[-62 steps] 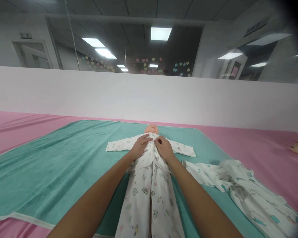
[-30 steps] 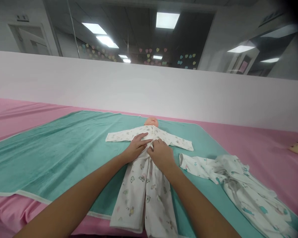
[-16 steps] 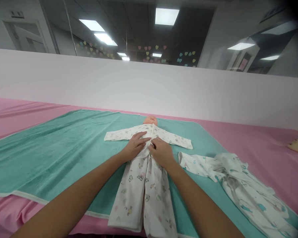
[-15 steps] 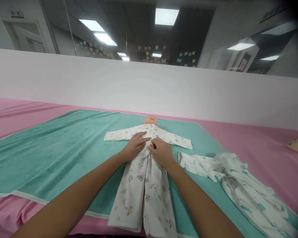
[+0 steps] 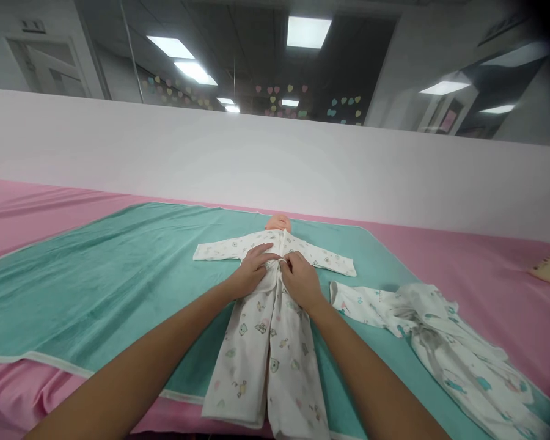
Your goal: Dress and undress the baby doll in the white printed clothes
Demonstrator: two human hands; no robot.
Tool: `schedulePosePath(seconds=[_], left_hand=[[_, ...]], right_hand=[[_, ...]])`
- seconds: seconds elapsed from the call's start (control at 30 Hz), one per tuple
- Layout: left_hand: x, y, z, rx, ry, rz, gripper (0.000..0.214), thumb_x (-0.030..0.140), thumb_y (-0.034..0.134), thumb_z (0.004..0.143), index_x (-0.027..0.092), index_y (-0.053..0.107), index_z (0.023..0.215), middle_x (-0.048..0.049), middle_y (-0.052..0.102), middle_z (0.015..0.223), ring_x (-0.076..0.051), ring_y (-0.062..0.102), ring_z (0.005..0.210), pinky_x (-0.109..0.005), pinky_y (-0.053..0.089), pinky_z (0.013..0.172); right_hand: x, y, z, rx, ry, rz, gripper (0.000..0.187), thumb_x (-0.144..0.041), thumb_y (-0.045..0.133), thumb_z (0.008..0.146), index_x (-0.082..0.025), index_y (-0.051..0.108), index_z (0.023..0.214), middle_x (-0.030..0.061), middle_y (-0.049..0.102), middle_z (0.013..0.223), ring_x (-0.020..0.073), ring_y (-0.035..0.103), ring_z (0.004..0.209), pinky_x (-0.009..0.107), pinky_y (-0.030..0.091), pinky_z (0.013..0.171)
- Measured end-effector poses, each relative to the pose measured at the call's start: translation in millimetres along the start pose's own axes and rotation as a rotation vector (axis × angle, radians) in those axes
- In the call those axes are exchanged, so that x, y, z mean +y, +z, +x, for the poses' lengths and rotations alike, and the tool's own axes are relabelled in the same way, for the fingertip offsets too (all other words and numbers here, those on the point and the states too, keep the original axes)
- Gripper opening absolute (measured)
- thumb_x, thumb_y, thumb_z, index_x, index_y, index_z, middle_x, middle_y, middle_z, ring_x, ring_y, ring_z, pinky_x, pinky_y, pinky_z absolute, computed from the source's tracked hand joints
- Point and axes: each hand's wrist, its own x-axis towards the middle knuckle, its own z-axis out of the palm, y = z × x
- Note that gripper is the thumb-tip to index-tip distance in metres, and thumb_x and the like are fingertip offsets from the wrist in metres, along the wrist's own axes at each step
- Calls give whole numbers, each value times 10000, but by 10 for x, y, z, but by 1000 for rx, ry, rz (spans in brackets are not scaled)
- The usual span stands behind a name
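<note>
Stretching from side to side below a white wall (image 5: 165,153), a pink sheet (image 5: 462,263) lies under everything else, and over its middle is spread a teal blanket (image 5: 96,299) with a pale border. On the blanket rest printed white trousers (image 5: 247,366), their legs pointing toward the person and reaching past the near border onto the pink. Well to the right, a crumpled white garment (image 5: 440,324) with teal figures runs off toward the lower right corner. Above the trousers, overlapping their waist, a white top (image 5: 277,241) with small prints clothes a doll (image 5: 278,222) lying on its back, sleeves laid out to both sides. The left hand (image 5: 252,271) rests on the top's front, its grip loose and spread, fingers nearly straight, the index reaching the middle seam; whether its thumb catches any cloth I cannot tell. The right hand (image 5: 300,278) lies just across the seam, its grip drawn closed, thumb and curled fingers pinching the top's front edge. Both sets of fingertips come together there, and whatever small fastening they may cover is hidden.
</note>
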Motion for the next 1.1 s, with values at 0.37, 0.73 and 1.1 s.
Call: schedulePosePath(seconds=[0.37, 0.73, 1.1], left_hand=[[-8, -22, -4, -25, -17, -39, 507, 88, 330, 777, 278, 508, 1212, 2, 288, 1425, -220, 215, 1317, -432, 233, 1091], [20, 2, 93, 14, -96, -109, 426, 104, 383, 729, 294, 553, 1070, 48, 331, 1399, -226, 232, 1314, -458, 237, 1086], [-28, 87, 146, 103, -98, -103, 424, 72, 391, 692, 256, 537, 1045, 17, 369, 1366, -197, 257, 1294, -417, 203, 1097]], right_hand=[[-12, -1, 26, 45, 130, 119, 172, -311, 397, 815, -201, 471, 706, -18, 500, 717, 134, 448, 650, 250, 307, 598], [7, 95, 88, 93, 208, 66, 142, -289, 408, 788, -200, 476, 701, -19, 513, 718, 125, 442, 630, 239, 282, 570], [58, 119, 174, 127, 213, 52, 150, -330, 441, 771, -205, 507, 718, -26, 530, 715, 127, 462, 649, 238, 282, 582]])
